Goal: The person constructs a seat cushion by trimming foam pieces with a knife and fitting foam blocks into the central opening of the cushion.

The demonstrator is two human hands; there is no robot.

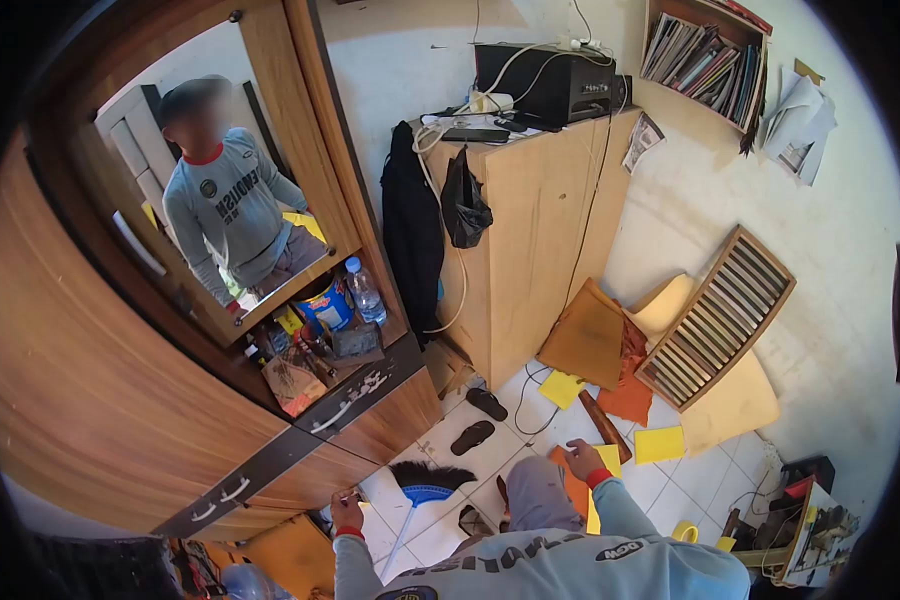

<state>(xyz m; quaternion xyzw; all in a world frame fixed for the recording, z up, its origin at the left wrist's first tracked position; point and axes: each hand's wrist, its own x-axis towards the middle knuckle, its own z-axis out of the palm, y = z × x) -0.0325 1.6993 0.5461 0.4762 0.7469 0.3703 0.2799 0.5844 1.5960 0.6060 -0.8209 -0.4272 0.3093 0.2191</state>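
My left hand point(348, 508) is at the lower left, near the drawers and left of a blue broom point(428, 492) with black bristles on the tiled floor. Its fingers are curled, and whether they hold anything is too small to tell. Beyond my knee, my right hand point(583, 459) hovers over the floor with its fingers apart and nothing visible in them. Yellow sheets point(659, 444) lie around it, and an orange piece point(570, 484) shows just below it. A brown wooden piece point(605, 425) lies just beyond that hand.
Ahead are two dark sandals point(472, 437) and a wooden cabinet point(540, 220). A slatted wooden rack point(716, 318) leans at the right wall near orange cushions point(590, 335). A mirrored wardrobe point(120, 330) stands left; cables and a cluttered small table point(820, 535) are lower right.
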